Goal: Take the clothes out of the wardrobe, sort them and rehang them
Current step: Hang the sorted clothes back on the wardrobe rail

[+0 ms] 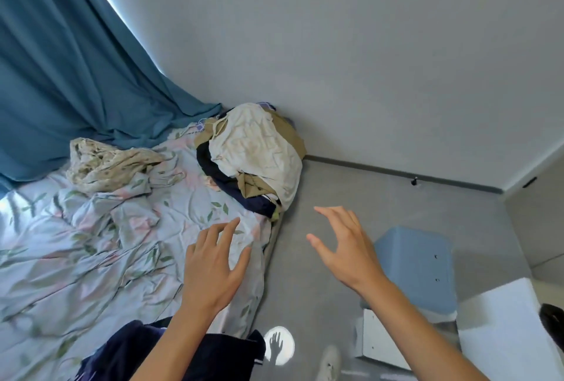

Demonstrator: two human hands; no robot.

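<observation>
A heap of clothes point(253, 154) lies at the far corner of the bed, with a cream garment on top and tan and navy pieces under it. A dark navy garment point(128, 353) lies at the bed's near edge, under my left forearm. My left hand point(213, 267) hovers over the floral sheet point(91, 258) with fingers spread and holds nothing. My right hand point(341, 249) is raised over the floor beside the bed, fingers spread and slightly bent, holding nothing. Both hands are short of the heap. The wardrobe is out of view.
A crumpled beige patterned cloth point(110, 166) lies at the back of the bed below the teal curtain point(61, 75). A blue box-like object point(421, 267) and white furniture point(500, 335) stand on the grey floor point(351, 185) at the right. My white shoe point(329, 362) shows at the bottom.
</observation>
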